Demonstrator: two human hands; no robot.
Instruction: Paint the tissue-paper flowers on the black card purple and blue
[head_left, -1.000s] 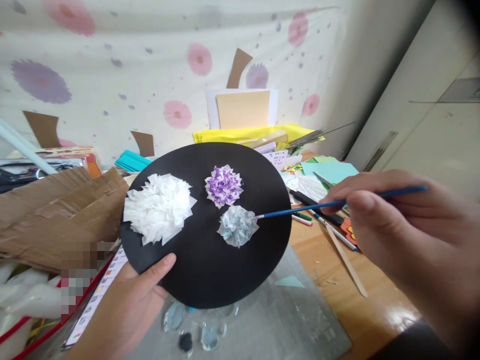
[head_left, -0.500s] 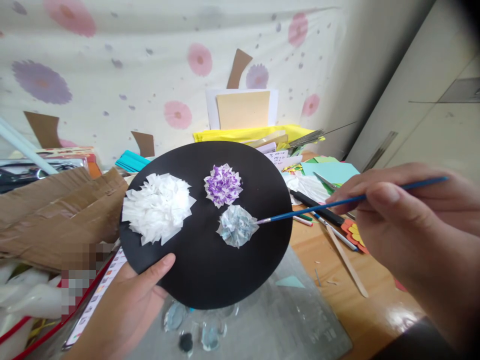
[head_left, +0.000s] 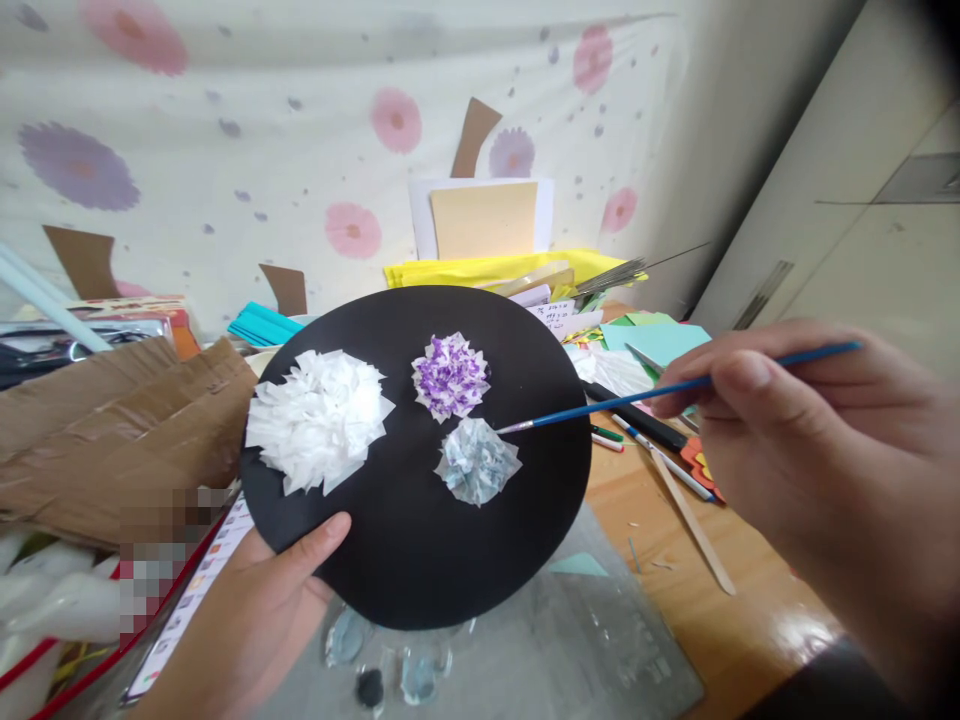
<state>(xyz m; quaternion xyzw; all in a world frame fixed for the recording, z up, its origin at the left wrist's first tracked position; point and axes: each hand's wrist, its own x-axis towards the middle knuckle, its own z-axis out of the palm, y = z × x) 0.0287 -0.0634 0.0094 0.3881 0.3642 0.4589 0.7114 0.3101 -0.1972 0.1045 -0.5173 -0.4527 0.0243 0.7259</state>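
My left hand [head_left: 281,600] grips the lower left edge of a round black board [head_left: 390,540], thumb on its face and fingers hidden behind. Three ruffled paper flowers sit on the board: a large white flower [head_left: 319,420] at left, a purple-and-white flower [head_left: 450,375] near the top, and a grey-blue flower [head_left: 478,460] below that. Pinched in my right hand [head_left: 780,430] is a thin blue paintbrush [head_left: 622,402]. Its tip is at the upper right rim of the grey-blue flower; whether it touches, I cannot tell.
Paint wells [head_left: 418,675] with grey-blue and dark paint lie below the board on a grey mat [head_left: 600,650]. A wooden stick [head_left: 694,525], pens and coloured paper [head_left: 660,345] lie to the right. Brown cardboard [head_left: 112,430] stands at left.
The brush tip has shifted from the grey-blue flower's right side up and left to its upper right rim. My right hand moved slightly left, and the board shifted slightly right and down.
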